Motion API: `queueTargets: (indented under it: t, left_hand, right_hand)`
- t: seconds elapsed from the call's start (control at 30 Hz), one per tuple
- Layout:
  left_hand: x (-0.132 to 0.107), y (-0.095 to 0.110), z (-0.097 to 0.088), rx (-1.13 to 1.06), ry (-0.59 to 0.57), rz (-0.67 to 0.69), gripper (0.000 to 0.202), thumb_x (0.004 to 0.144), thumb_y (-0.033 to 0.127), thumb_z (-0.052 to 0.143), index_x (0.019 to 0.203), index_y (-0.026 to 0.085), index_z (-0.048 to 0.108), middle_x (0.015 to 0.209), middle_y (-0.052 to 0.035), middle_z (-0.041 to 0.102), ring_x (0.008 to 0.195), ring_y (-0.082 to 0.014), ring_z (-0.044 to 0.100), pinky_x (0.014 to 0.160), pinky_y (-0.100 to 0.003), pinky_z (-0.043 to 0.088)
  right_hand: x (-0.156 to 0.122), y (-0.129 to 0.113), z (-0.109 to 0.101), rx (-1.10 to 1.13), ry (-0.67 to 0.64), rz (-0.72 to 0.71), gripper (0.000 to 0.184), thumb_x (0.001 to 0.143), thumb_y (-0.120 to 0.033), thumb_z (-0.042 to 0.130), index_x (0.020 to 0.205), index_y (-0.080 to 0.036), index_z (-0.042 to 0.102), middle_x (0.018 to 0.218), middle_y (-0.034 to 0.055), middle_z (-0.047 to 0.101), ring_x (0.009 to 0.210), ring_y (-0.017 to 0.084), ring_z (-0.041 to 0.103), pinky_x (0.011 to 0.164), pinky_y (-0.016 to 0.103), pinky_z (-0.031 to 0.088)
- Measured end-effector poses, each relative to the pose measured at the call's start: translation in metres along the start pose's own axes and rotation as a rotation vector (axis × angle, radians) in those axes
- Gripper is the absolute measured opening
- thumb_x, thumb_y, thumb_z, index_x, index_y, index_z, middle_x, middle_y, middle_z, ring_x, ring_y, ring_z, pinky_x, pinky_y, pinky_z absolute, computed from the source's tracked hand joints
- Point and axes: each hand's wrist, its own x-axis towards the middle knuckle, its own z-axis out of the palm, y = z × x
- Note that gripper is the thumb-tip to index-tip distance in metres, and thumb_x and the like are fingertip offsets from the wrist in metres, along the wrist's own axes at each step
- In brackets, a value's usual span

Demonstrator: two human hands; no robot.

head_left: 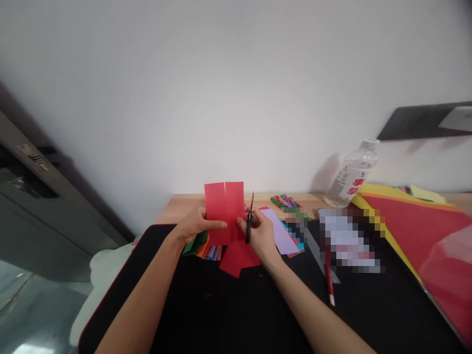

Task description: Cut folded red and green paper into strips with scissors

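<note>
My left hand [197,223] pinches the left edge of an upright red paper sheet [224,206], which has a short slit cut down from its top edge. My right hand [260,233] grips black scissors [250,219] that point upward just beside the sheet's right edge; their blades look closed. Both hands hover over a black desk mat [221,309]. Under the hands lie another red paper piece [238,260] and a small stack of green, orange and blue paper [206,248].
A lilac paper strip [278,236] and coloured scraps [285,201] lie to the right. A clear water bottle [352,174] leans at the back. Large red and yellow sheets [424,231] cover the right side. A red pen [330,290] and a ruler [317,248] rest on the mat.
</note>
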Motion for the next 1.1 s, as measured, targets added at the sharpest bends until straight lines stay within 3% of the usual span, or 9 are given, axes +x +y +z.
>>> queueTargets:
  t: [0.17,0.27,0.4,0.6,0.67,0.73,0.8,0.93,1.1]
  left_hand:
    - [0.001,-0.009,0.026,-0.098,0.023,0.156,0.050,0.061,0.022,0.077,0.109,0.015,0.064,0.116,-0.0163,0.063,0.107,-0.0310,0.058,0.092,-0.044,0.046]
    - [0.006,-0.021,0.026,-0.162,0.179,0.180,0.045,0.064,0.025,0.075,0.106,0.013,0.065,0.113,-0.0175,0.065,0.101,-0.0307,0.062,0.088,-0.044,0.049]
    - [0.006,-0.022,0.013,-0.237,0.384,0.213,0.039,0.062,0.025,0.076,0.098,0.013,0.067,0.106,-0.0146,0.068,0.094,-0.0285,0.064,0.085,-0.042,0.051]
    - [0.004,-0.021,0.012,-0.230,0.299,0.210,0.041,0.062,0.023,0.077,0.100,0.014,0.066,0.105,-0.0133,0.068,0.096,-0.0283,0.064,0.083,-0.040,0.052]
    - [0.006,-0.024,0.009,-0.241,0.335,0.226,0.043,0.063,0.024,0.076,0.103,0.014,0.065,0.111,-0.0135,0.066,0.099,-0.0280,0.062,0.084,-0.040,0.052]
    - [0.009,-0.024,0.003,-0.267,0.423,0.233,0.044,0.062,0.025,0.077,0.103,0.015,0.064,0.111,-0.0131,0.066,0.099,-0.0274,0.063,0.084,-0.040,0.052]
    - [0.012,-0.019,-0.005,-0.266,0.508,0.240,0.044,0.059,0.025,0.079,0.099,0.014,0.065,0.105,-0.0121,0.068,0.094,-0.0261,0.064,0.081,-0.038,0.053]
    - [0.017,0.008,-0.011,-0.198,0.595,0.192,0.038,0.057,0.030,0.079,0.089,0.013,0.067,0.088,-0.0097,0.071,0.076,-0.0249,0.067,0.067,-0.037,0.056]
    - [0.020,0.035,0.007,-0.173,0.579,0.247,0.032,0.059,0.031,0.078,0.083,0.014,0.067,0.083,-0.0080,0.071,0.072,-0.0241,0.067,0.065,-0.038,0.055]
  right_hand:
    - [-0.002,0.001,-0.001,-0.056,0.051,0.015,0.034,0.063,-0.039,0.069,0.086,-0.017,0.056,0.060,-0.0043,0.048,0.057,0.013,0.047,0.056,0.026,0.038]
    - [-0.002,0.000,-0.002,-0.073,0.073,0.043,0.038,0.062,-0.043,0.071,0.086,-0.017,0.056,0.063,-0.0030,0.050,0.058,0.014,0.049,0.056,0.026,0.040]
    - [-0.005,0.001,0.000,-0.069,-0.004,0.142,0.043,0.056,-0.042,0.076,0.085,-0.016,0.057,0.063,-0.0025,0.053,0.059,0.014,0.051,0.056,0.026,0.039]
    - [-0.009,-0.001,0.005,0.001,0.036,0.234,0.045,0.049,-0.041,0.080,0.080,-0.018,0.056,0.057,-0.0050,0.053,0.053,0.013,0.050,0.051,0.025,0.037]
    - [-0.009,-0.001,0.004,0.012,0.052,0.226,0.045,0.052,-0.043,0.079,0.081,-0.017,0.057,0.058,-0.0046,0.053,0.055,0.013,0.051,0.052,0.025,0.038]
    - [-0.010,0.000,0.004,0.014,-0.024,0.242,0.044,0.055,-0.045,0.078,0.083,-0.017,0.059,0.059,-0.0036,0.055,0.057,0.014,0.053,0.054,0.025,0.039]
    - [-0.013,0.002,0.004,0.020,-0.183,0.299,0.044,0.057,-0.046,0.078,0.083,-0.016,0.060,0.058,-0.0036,0.054,0.056,0.013,0.053,0.054,0.025,0.038]
    - [-0.020,0.002,0.008,0.048,-0.469,0.370,0.046,0.057,-0.048,0.078,0.083,-0.015,0.061,0.058,-0.0053,0.051,0.051,0.009,0.046,0.050,0.022,0.033]
    - [-0.022,-0.010,0.012,0.069,-0.536,0.343,0.048,0.053,-0.050,0.079,0.081,-0.015,0.060,0.061,-0.0047,0.053,0.054,0.009,0.048,0.051,0.022,0.036]
